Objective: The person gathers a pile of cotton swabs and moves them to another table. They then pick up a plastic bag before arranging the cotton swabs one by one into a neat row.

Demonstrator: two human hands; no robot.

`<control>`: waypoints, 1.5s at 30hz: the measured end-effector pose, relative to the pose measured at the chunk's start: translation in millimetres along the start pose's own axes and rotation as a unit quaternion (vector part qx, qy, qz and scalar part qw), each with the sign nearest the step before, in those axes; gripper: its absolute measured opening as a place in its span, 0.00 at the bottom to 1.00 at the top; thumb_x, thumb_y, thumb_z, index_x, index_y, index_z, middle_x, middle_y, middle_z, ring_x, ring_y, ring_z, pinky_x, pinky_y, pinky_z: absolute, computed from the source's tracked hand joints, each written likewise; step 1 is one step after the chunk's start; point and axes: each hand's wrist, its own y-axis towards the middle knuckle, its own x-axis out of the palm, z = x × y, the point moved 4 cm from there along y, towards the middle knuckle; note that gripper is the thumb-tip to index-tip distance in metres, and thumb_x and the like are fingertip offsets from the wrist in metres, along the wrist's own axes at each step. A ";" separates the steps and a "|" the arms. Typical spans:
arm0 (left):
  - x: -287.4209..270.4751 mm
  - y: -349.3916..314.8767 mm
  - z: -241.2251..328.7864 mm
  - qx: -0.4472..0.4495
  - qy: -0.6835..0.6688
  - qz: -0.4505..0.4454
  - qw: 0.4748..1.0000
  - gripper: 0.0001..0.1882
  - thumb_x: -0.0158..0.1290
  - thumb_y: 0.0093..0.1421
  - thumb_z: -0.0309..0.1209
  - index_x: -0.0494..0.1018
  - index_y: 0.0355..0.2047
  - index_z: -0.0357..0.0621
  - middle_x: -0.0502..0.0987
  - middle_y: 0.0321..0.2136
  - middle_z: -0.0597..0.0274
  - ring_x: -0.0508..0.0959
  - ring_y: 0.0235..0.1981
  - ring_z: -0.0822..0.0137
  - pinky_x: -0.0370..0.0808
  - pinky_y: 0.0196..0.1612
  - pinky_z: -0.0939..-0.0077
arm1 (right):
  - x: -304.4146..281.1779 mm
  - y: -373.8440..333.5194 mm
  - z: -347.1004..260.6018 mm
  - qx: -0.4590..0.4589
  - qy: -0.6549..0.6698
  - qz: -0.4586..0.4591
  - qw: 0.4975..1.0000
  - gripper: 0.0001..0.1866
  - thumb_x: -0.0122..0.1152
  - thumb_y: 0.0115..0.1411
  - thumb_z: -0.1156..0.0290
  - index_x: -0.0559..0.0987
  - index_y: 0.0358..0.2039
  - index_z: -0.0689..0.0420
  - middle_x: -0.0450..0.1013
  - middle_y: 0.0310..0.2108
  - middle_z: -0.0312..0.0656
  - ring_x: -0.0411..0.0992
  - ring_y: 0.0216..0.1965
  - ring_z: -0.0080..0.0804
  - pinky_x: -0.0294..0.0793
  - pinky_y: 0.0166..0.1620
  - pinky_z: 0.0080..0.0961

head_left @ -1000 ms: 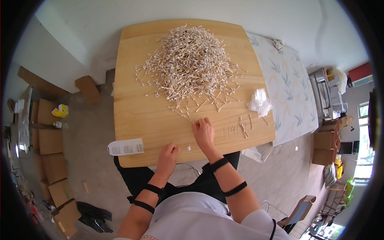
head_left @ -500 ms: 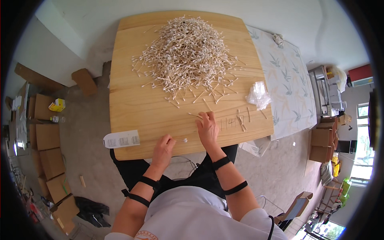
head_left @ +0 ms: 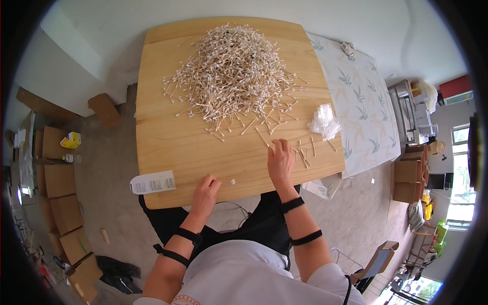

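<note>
My left hand is closed at the near edge of the wooden table, pinching a small bundle of cotton swabs. Their white tips point right. To the right, my right hand rests low over the tabletop with its fingers bent together. Whatever is between those fingertips is hidden. One loose cotton swab lies just beyond them, close to the fingers. Several more loose swabs lie to the right of that hand. A large heap of cotton swabs covers the far middle of the table.
Clear plastic bags lie at the table's right side. A white printed card overhangs the left near corner of the wooden table. A leaf-patterned covered surface adjoins on the right. Cardboard boxes stand on the left.
My right hand has moved right, toward the loose swabs. The swab that lay by its fingertips on the left no longer shows there. My left hand still holds its bundle.
</note>
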 end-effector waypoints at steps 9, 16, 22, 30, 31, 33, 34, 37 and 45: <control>-0.4 -1.0 1.7 -0.010 -0.001 0.001 1.000 0.03 0.51 0.52 0.21 0.71 0.29 0.39 0.69 0.30 0.57 0.74 0.35 0.55 0.73 0.35 0.64 | 38.8 23.4 -29.8 -0.059 0.076 -0.178 0.979 0.04 0.59 0.54 0.72 0.74 0.31 0.55 0.70 0.33 0.40 0.70 0.43 0.41 0.72 0.41 0.37; 0.7 1.3 0.6 -0.021 -0.005 -0.023 1.000 0.04 0.51 0.53 0.22 0.71 0.31 0.40 0.69 0.30 0.57 0.74 0.36 0.56 0.74 0.36 0.65 | 43.2 66.2 -38.0 -0.217 0.053 -0.095 0.970 0.04 0.56 0.54 0.74 0.74 0.31 0.56 0.69 0.35 0.44 0.71 0.42 0.43 0.74 0.39 0.37; 3.4 -4.1 -5.3 -0.029 0.002 -0.015 0.999 0.05 0.50 0.53 0.22 0.72 0.31 0.41 0.70 0.31 0.57 0.74 0.37 0.55 0.74 0.37 0.65 | 43.0 29.7 3.4 -0.078 -0.149 -0.160 0.973 0.04 0.55 0.54 0.74 0.75 0.31 0.58 0.67 0.36 0.46 0.71 0.42 0.41 0.75 0.38 0.35; -4.0 -0.1 -2.0 0.006 -0.014 0.002 1.000 0.03 0.53 0.52 0.21 0.72 0.29 0.40 0.70 0.30 0.57 0.74 0.35 0.56 0.73 0.35 0.65 | 4.0 -1.5 -42.8 -0.156 0.080 -0.075 0.982 0.03 0.60 0.54 0.74 0.77 0.30 0.53 0.71 0.33 0.41 0.71 0.38 0.44 0.73 0.37 0.38; -3.3 1.4 -2.0 0.015 -0.017 0.013 1.000 0.03 0.54 0.52 0.22 0.71 0.28 0.39 0.70 0.28 0.57 0.74 0.33 0.56 0.72 0.33 0.66 | 17.7 -1.1 -61.3 -0.171 0.122 -0.087 0.974 0.02 0.60 0.54 0.74 0.76 0.29 0.53 0.71 0.33 0.40 0.71 0.38 0.43 0.73 0.35 0.38; 1.2 0.2 -3.7 0.005 -0.006 0.003 1.000 0.03 0.54 0.53 0.22 0.71 0.28 0.40 0.70 0.28 0.57 0.74 0.33 0.56 0.72 0.33 0.67 | 42.5 3.5 -99.7 -0.178 0.143 -0.094 0.969 0.03 0.61 0.54 0.72 0.76 0.28 0.54 0.71 0.33 0.41 0.72 0.38 0.44 0.73 0.35 0.38; 1.6 -1.3 -5.0 -0.005 0.004 -0.006 1.000 0.03 0.54 0.53 0.22 0.71 0.28 0.40 0.70 0.29 0.57 0.74 0.33 0.56 0.71 0.34 0.67 | 52.6 8.9 -114.8 -0.143 0.132 -0.088 0.977 0.02 0.60 0.54 0.72 0.76 0.28 0.55 0.71 0.33 0.42 0.71 0.38 0.44 0.73 0.36 0.39; 7.0 -0.7 -4.5 -0.013 0.016 -0.031 0.999 0.03 0.53 0.54 0.23 0.70 0.29 0.40 0.69 0.29 0.57 0.73 0.34 0.57 0.71 0.35 0.66 | 79.1 31.4 -113.0 -0.054 0.081 -0.098 0.990 0.03 0.58 0.54 0.71 0.76 0.28 0.56 0.71 0.34 0.44 0.71 0.39 0.45 0.73 0.38 0.40; 0.5 -4.3 -4.5 -0.011 0.023 -0.014 1.000 0.04 0.53 0.52 0.23 0.70 0.29 0.40 0.68 0.31 0.58 0.73 0.36 0.58 0.73 0.38 0.65 | 64.9 23.0 -77.2 -0.070 -0.046 -0.156 0.984 0.04 0.58 0.54 0.72 0.75 0.30 0.56 0.73 0.35 0.45 0.72 0.41 0.45 0.74 0.40 0.40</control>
